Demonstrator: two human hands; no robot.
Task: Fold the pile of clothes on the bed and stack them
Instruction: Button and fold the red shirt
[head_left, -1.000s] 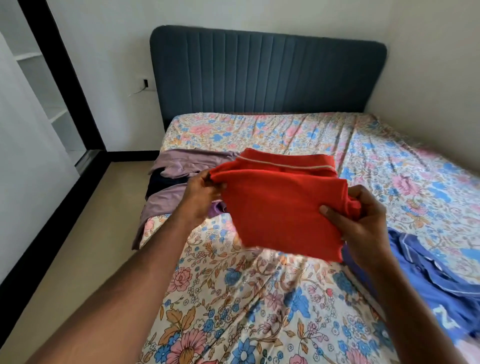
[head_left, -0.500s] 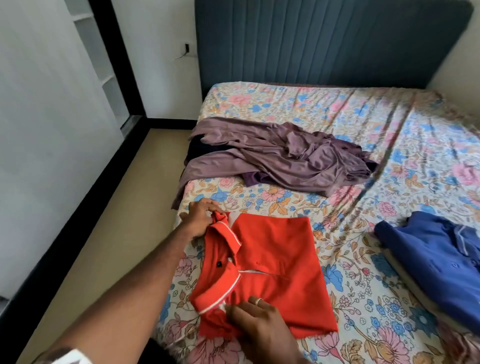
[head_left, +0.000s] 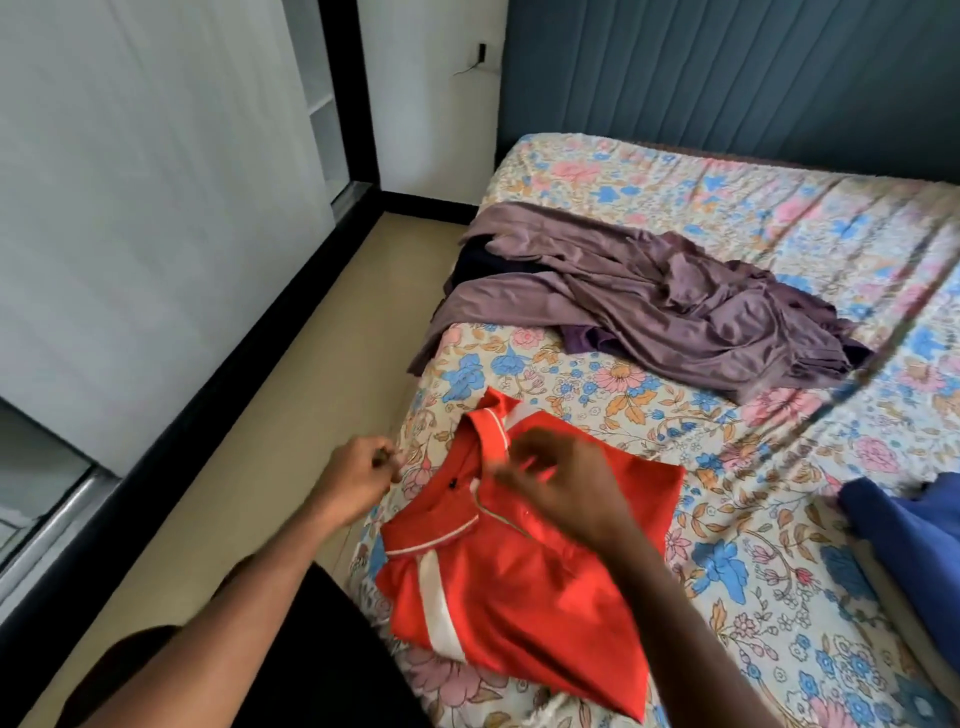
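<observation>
A red polo shirt (head_left: 524, 582) with white trim lies folded on the floral bed sheet (head_left: 758, 603), close to the bed's left edge, collar toward the far left. My right hand (head_left: 561, 486) hovers over the collar with fingers spread, blurred by motion. My left hand (head_left: 358, 478) is off the shirt at the bed's edge, fingers loosely curled, holding nothing. An unfolded mauve garment (head_left: 675, 301) lies crumpled farther up the bed, with a dark piece (head_left: 483, 265) under its left end. A blue garment (head_left: 914, 540) lies at the right edge of view.
A dark blue padded headboard (head_left: 727, 78) stands at the far end of the bed. A strip of beige floor (head_left: 270, 441) runs along the bed's left side, bounded by a white sliding wardrobe door (head_left: 156, 208) with a black frame.
The red shirt went from held up in both hands to lying on the bed. My left hand let go of the collar and drew left; my right hand moved up from the hem to the collar.
</observation>
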